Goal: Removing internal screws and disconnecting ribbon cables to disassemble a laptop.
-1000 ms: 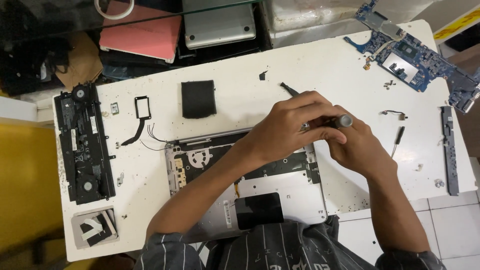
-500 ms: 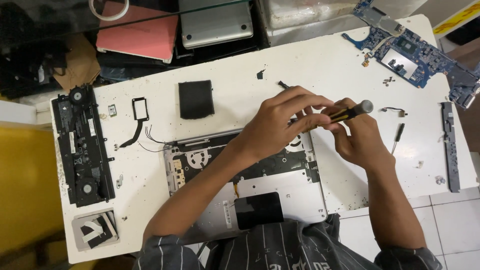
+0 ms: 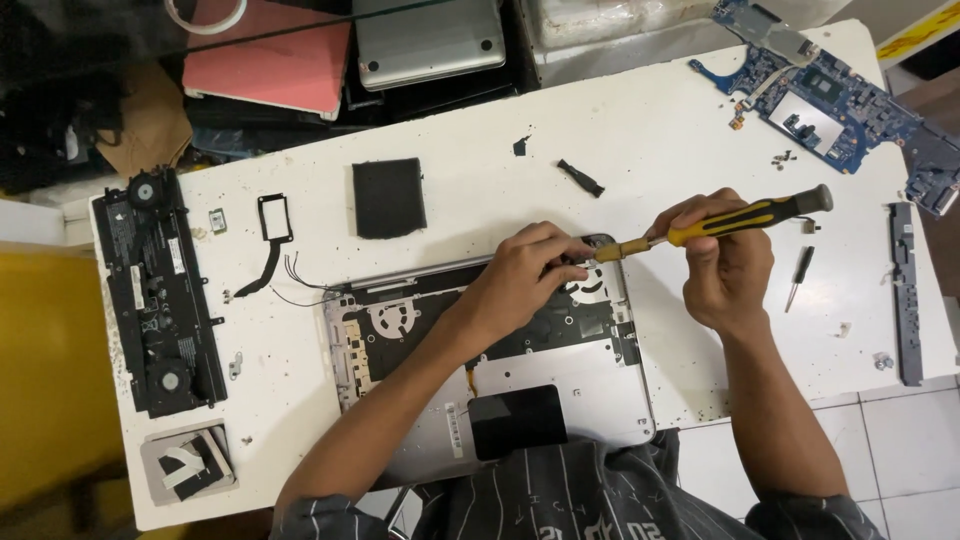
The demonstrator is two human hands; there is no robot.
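An opened silver laptop base point(image 3: 600, 400) lies on the white table point(image 3: 650, 130) in front of me, its dark inner parts exposed. My right hand point(image 3: 725, 265) grips a screwdriver point(image 3: 735, 218) with a yellow and black handle, tilted low, its tip pointing left at the base's upper right corner. My left hand point(image 3: 525, 275) rests on that corner, fingertips pinched around the screwdriver's tip.
A blue circuit board point(image 3: 830, 110) lies at the far right. A black part with two fans point(image 3: 160, 290) sits at the left. A black square pad point(image 3: 388, 197), a small black screwdriver point(image 3: 800, 275), a long grey strip point(image 3: 905, 290) and loose screws dot the table.
The right hand has swung the screwdriver from under the left hand out to the right, so the whole handle now shows. The left hand stayed on the laptop's corner.
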